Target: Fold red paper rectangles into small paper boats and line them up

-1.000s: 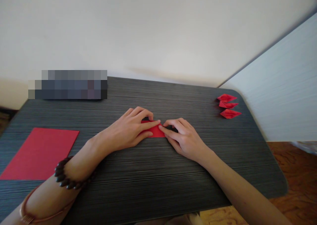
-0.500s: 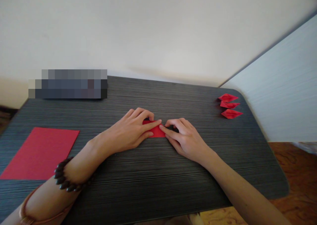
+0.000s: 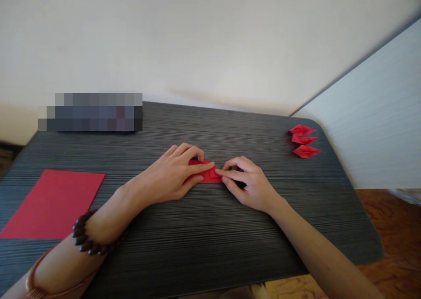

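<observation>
A small folded red paper (image 3: 208, 175) lies at the middle of the dark striped table (image 3: 204, 246). My left hand (image 3: 171, 174) rests over its left part, fingers curled and the index finger pressing along its top. My right hand (image 3: 250, 182) pinches the paper's right end, where a small corner flap is turned over onto the strip. Most of the paper is hidden under my fingers.
A flat red sheet (image 3: 54, 202) lies at the table's left. Three small folded red paper pieces (image 3: 304, 140) sit in a row at the far right corner. A blurred dark object (image 3: 92, 112) stands at the back left. A pale wall panel rises right of the table.
My right hand has curled inward and turned the paper's right corner over onto the strip. My left hand has stayed in place, holding the paper down.
</observation>
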`<state>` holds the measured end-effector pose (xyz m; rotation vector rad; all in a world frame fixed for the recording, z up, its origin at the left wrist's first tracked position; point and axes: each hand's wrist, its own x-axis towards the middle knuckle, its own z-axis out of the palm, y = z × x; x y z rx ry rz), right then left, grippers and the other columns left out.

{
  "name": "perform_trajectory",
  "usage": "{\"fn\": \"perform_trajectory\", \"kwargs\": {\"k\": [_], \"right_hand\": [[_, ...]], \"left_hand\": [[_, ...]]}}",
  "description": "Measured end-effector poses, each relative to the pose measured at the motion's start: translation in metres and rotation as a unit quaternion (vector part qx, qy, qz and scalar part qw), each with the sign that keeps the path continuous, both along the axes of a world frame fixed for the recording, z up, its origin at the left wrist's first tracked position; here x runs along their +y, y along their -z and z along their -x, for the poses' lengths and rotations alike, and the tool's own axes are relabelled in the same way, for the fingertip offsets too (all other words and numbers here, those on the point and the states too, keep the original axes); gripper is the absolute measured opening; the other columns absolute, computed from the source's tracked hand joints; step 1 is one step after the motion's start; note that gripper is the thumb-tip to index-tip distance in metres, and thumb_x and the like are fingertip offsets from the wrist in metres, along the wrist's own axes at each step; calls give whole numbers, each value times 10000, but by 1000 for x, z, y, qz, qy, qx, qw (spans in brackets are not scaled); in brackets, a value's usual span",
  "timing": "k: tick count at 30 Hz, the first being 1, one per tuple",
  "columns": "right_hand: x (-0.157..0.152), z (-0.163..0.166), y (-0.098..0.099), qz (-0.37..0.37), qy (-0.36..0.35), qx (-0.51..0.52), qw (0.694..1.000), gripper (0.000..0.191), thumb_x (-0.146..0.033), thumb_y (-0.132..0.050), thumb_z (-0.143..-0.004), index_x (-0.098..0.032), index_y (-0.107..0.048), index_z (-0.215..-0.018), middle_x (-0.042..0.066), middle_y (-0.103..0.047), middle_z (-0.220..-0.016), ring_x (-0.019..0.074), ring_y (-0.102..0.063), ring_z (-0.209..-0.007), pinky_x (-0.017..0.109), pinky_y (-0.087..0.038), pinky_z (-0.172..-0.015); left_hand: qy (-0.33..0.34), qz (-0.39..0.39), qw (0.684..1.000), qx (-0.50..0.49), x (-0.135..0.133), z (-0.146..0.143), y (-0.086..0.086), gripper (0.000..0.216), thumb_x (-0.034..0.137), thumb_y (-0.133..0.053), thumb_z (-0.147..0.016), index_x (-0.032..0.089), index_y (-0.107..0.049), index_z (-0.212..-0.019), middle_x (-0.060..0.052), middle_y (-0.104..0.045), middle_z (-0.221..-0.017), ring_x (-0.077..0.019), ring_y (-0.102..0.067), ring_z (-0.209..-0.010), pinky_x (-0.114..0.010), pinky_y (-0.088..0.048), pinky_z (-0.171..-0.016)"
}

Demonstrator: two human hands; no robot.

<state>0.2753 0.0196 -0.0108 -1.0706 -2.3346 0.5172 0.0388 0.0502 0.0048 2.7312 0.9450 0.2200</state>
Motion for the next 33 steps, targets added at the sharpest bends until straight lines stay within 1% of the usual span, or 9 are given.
{"fn": "perform_trajectory", "kwargs": {"k": [3, 6, 9, 13, 18, 23, 28, 30, 33], "right_hand": [[1, 4, 3, 4, 29, 14, 999, 206, -218, -523, -886, -216, -709, -975, 52, -623, -912, 162, -559, -823, 337, -479, -761], [2, 9, 7, 5, 52, 14, 999, 176, -239, -546, -879, -193, -710, -926, 52, -634, -905, 166, -570, -827, 337, -477, -773], [3, 12, 8, 8, 67, 17, 998, 175, -236, -547, -877, -198, -701, -951, 44, -641, -894, 165, -574, -819, 334, -477, -770], [1, 13, 8, -3, 79, 15, 997, 211, -213, -517, -882, -189, -701, -983, 54, -636, -877, 164, -572, -801, 327, -482, -755], [-1, 9, 5, -51, 49, -43, 997, 222, -216, -518, -870, -189, -716, -966, 56, -626, -847, 158, -564, -757, 312, -475, -706], [-4, -5, 1, -107, 6, -97, 990, 202, -195, -534, -842, -195, -724, -913, 27, -631, -772, 137, -534, -656, 294, -440, -630], [-7, -13, -3, -121, -9, -109, 987, 194, -183, -542, -828, -191, -724, -895, 18, -634, -750, 127, -531, -627, 279, -418, -589], [-7, -14, -4, -118, -9, -104, 987, 184, -183, -541, -830, -186, -725, -826, 16, -624, -727, 120, -527, -610, 273, -410, -575], [-7, -14, -3, -111, 4, -82, 990, 236, -192, -533, -844, -174, -695, -672, 13, -601, -689, 102, -502, -569, 262, -398, -553]], "left_hand": [[-41, 0, 999, -26, -3, -6, 3, 320, 391, -439, -932, 313, -610, -1192, -62, -533, -1094, -227, -465, -1015, -409, -414, -877], [-86, -22, 995, -50, -6, -11, 9, 296, 404, -437, -933, 318, -667, -1098, -51, -554, -1051, -220, -472, -990, -394, -417, -855], [-101, -40, 992, -60, -8, -14, 15, 274, 405, -474, -915, 312, -680, -1069, -49, -566, -1032, -223, -474, -978, -387, -421, -838], [-101, -49, 992, -59, -8, -14, 15, 264, 398, -485, -910, 313, -683, -1062, -47, -575, -1022, -223, -479, -964, -382, -427, -823], [-119, -54, 990, -54, -9, -15, 11, 240, 392, -503, -899, 317, -710, -994, -46, -576, -1003, -225, -483, -950, -384, -431, -811], [-137, -48, 988, -58, -11, -16, 9, 246, 411, -510, -890, 352, -701, -1031, -45, -573, -983, -229, -484, -940, -391, -436, -801], [-142, -43, 987, -54, -11, -16, 9, 249, 422, -501, -891, 361, -705, -1019, -39, -570, -986, -227, -486, -945, -392, -438, -804], [-141, -43, 987, -54, -11, -16, 9, 252, 424, -499, -892, 362, -704, -1024, -39, -569, -991, -227, -485, -950, -393, -436, -809], [-135, -40, 988, -57, -10, -16, 10, 261, 426, -491, -897, 362, -696, -1045, -38, -572, -996, -225, -483, -952, -390, -433, -811]]}}
